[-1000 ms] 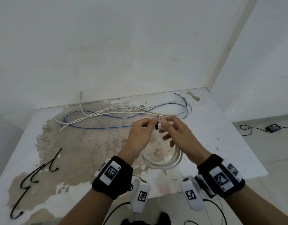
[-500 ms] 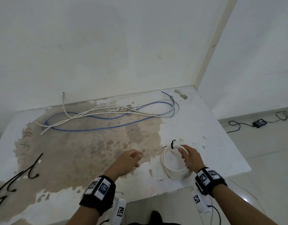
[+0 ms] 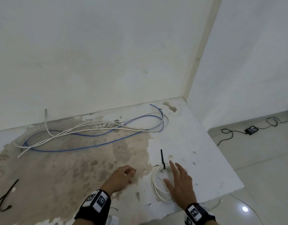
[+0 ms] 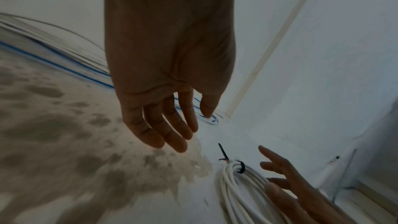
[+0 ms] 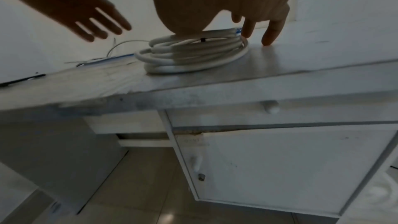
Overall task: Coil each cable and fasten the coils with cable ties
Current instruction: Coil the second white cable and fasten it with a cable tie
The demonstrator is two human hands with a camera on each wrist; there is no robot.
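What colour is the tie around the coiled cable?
Black; the cable tie on the white coil shows best in the left wrist view.

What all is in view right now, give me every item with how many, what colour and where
coiled cable: one, white, near right part of the table, lying flat
cable tie: one, black, fastened round the coil's far side, tail sticking up
loose white cables: count unclear, white, spread along the far side of the table
blue cable: one, blue, tangled with the loose white cables
spare cable ties: count unclear, black, near left edge of the table
table: one, white with a worn brown patch, against the wall
adapter with cord: one, black, on the floor at right
left hand: empty, fingers loosely curled, above the table
right hand: fingers spread, over the coil's right side
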